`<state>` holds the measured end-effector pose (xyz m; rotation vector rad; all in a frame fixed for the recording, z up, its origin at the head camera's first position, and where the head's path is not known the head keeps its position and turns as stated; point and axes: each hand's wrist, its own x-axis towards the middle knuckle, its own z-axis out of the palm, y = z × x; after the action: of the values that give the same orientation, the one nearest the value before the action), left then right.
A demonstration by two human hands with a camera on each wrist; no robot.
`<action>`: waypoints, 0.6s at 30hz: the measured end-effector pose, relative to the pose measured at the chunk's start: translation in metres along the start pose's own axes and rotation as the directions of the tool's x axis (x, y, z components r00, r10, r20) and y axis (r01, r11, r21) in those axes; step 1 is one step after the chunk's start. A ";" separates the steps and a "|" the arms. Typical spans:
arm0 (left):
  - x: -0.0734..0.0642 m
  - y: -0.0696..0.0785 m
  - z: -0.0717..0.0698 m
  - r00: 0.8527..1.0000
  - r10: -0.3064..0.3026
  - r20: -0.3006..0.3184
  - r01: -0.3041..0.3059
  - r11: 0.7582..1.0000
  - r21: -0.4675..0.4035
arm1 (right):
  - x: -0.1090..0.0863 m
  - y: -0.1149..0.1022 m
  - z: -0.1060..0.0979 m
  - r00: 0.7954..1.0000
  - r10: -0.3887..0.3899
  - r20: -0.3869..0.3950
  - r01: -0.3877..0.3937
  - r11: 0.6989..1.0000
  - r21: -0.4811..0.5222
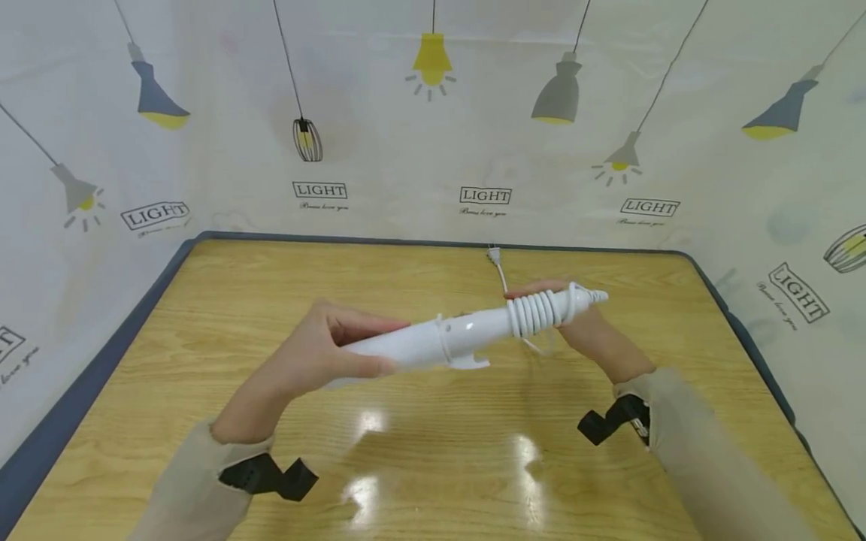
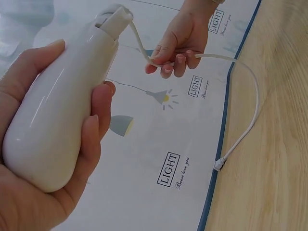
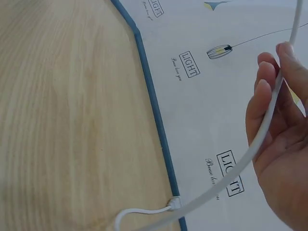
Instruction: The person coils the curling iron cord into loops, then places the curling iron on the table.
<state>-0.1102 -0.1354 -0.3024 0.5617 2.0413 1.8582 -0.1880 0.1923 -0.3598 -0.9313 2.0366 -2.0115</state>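
Note:
My left hand grips the wide end of a white curling iron, held tilted above the table. A small lever sticks out below its middle. In the left wrist view the thumb and fingers wrap the smooth, rounded body. Several turns of white power cord circle the narrower end, near the ribbed cord outlet. Behind that end is my right hand, partly hidden in the head view. In the right wrist view the cord runs between its thumb and curled fingers.
The cord's free end trails to a plug at the back edge of the wooden table. A dark border lines the tabletop. White sheeting printed with lamps rises behind and at both sides.

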 end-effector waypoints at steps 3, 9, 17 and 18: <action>0.000 -0.002 0.000 0.998 0.034 0.054 -0.035 0.999 0.020 | 0.007 -0.006 -0.003 0.995 0.039 0.095 -0.041 0.999 0.017; 0.000 -0.006 0.000 0.981 0.108 0.162 -0.122 0.989 0.080 | 0.017 -0.018 -0.011 0.964 0.182 0.196 -0.141 0.968 -0.208; -0.003 -0.008 0.000 0.956 0.050 0.288 -0.094 0.985 0.142 | 0.030 -0.035 -0.016 0.945 0.227 0.237 -0.098 0.885 -0.455; -0.003 -0.010 0.000 0.956 0.037 0.290 -0.086 0.983 0.160 | 0.032 -0.038 -0.015 0.941 0.229 0.247 -0.088 0.874 -0.477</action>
<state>-0.1087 -0.1377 -0.3121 0.8939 2.0151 1.5354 -0.2086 0.1923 -0.3121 -1.0215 2.3584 -1.2278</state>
